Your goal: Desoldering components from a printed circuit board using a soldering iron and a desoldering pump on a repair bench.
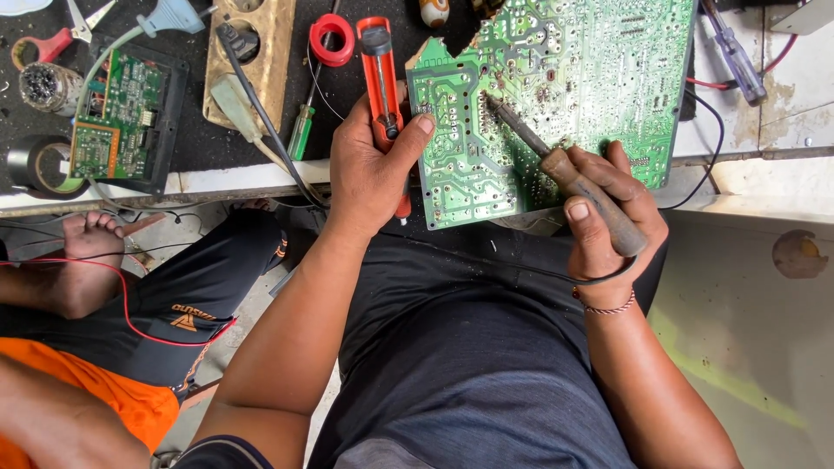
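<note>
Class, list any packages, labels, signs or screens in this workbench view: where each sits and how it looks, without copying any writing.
No packages, signs or screens.
Printed logo: on the black shorts, lower left; small, orange.
White markings: across the large green circuit board, top centre, held by the left hand; the right hand holds a soldering iron.
</note>
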